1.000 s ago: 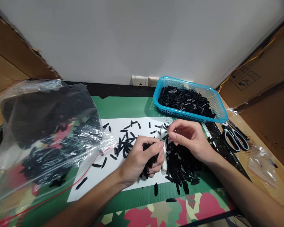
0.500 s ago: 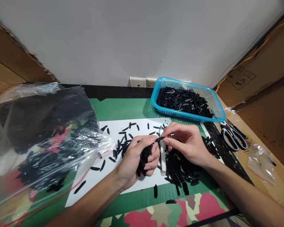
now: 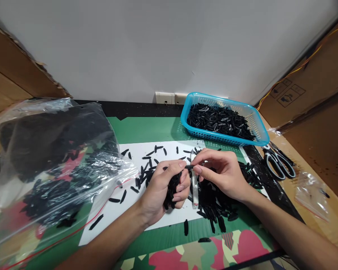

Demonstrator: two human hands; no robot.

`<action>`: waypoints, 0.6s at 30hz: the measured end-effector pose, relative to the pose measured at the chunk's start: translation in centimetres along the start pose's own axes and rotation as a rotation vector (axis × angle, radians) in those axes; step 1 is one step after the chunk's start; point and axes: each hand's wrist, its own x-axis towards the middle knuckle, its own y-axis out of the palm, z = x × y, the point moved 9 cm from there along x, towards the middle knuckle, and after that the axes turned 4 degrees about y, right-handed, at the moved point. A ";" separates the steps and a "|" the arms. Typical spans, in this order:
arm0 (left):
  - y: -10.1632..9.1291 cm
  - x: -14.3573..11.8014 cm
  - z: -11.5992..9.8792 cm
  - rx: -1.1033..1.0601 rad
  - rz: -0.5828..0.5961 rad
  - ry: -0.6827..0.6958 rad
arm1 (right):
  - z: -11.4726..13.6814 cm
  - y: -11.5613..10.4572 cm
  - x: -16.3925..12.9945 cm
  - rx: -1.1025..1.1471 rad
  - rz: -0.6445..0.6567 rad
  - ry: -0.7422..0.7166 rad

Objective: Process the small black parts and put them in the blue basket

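Note:
My left hand (image 3: 167,183) is closed around a clump of small black elongated pieces (image 3: 172,189). Between its thumb and my right hand (image 3: 218,170) lies a single black piece (image 3: 189,167), pinched at its right end by my right thumb and forefinger. Beneath the hands a white sheet of paper (image 3: 115,210) carries many scattered black pieces. A narrow silvery strip (image 3: 195,193) lies on it, partly covered by my right fingers. Under my right hand is a heap of black pieces (image 3: 214,202), some of it hidden by the hand and wrist.
A blue basket (image 3: 225,140) full of black pieces stands at the back right. Left lies a clear zip bag (image 3: 73,161) holding more pieces. Scissors (image 3: 277,163) and a small clear bag (image 3: 311,195) lie on the right. Cardboard (image 3: 318,123) and a wall (image 3: 157,48) bound the table.
My right thumb and forefinger have closed further over the single black piece, so less of it shows. My left hand keeps its clump nearly unmoved; the view has shifted slightly.

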 end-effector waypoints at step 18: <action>0.0 -0.1 -0.1 0.024 -0.012 0.002 | 0.1 0.8 -0.6 0.055 0.080 0.029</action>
